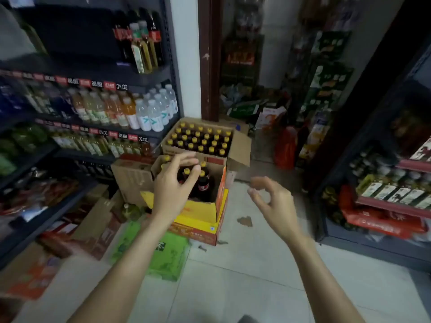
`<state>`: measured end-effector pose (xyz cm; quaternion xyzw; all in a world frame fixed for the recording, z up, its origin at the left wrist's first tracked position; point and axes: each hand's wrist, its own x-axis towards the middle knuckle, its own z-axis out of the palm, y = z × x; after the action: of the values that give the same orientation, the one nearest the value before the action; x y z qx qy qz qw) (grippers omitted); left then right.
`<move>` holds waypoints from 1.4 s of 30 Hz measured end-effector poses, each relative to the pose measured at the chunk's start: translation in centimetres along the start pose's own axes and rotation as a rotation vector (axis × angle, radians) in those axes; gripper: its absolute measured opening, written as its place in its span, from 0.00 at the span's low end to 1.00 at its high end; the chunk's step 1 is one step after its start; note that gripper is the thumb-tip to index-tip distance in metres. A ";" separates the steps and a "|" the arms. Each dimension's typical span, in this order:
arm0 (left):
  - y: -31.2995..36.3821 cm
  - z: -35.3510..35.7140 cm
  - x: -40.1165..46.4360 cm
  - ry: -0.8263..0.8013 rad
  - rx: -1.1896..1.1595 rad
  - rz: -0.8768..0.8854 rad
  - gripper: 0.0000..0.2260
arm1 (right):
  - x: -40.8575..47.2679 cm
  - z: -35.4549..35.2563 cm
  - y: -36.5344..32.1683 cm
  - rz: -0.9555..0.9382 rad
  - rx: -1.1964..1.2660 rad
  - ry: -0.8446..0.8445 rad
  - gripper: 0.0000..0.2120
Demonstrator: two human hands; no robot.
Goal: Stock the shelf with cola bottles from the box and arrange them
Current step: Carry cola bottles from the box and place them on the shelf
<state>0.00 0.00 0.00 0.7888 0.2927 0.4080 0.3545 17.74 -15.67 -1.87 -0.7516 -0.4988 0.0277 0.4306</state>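
Yellow-capped cola bottles (pixel 201 180) (boxed), left hand (pixel 173 183) above, fingers spread

Right of the open cola box (pixel 210 203) bare floor tiles (pixel 245 264) leave a hand free passage, while a full second box (pixel 203 141) stands close behind it and cartons (pixel 130 176) crowd its left side.

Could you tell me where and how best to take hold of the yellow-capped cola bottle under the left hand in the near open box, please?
Probably by the neck just under the yellow cap, from straight above: the cola bottle stands upright in the open box, packed among neighbours, so only its top is free. The left hand is already reaching there.
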 end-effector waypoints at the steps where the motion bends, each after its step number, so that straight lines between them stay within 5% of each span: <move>1: -1.2 0.3 0.2 0.024 0.058 -0.006 0.15 | 0.5 1.1 1.3 0.030 -0.034 -0.056 0.07; 8: -13.2 4.1 3.1 -0.085 0.362 -0.311 0.14 | 5.4 7.6 10.1 0.187 -0.258 -0.403 0.13; 15: -21.3 7.1 7.4 -0.177 0.304 -0.642 0.16 | 13.8 14.2 16.0 0.225 -0.134 -0.493 0.16; 21: -30.0 10.3 11.8 -0.196 0.234 -0.776 0.18 | 20.0 22.9 19.6 0.360 -0.009 -0.494 0.28; 34: -46.0 20.4 13.9 -0.097 0.212 -0.773 0.29 | 20.5 41.7 27.0 0.633 -0.064 -0.520 0.33; 42: -47.6 22.6 13.8 -0.233 0.627 -0.571 0.34 | 19.9 44.7 27.1 0.650 -0.050 -0.271 0.28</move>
<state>17.85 30.66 -41.33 0.7865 0.5667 0.0935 0.2268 26.31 23.88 -40.50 -0.8710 -0.2866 0.2505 0.3105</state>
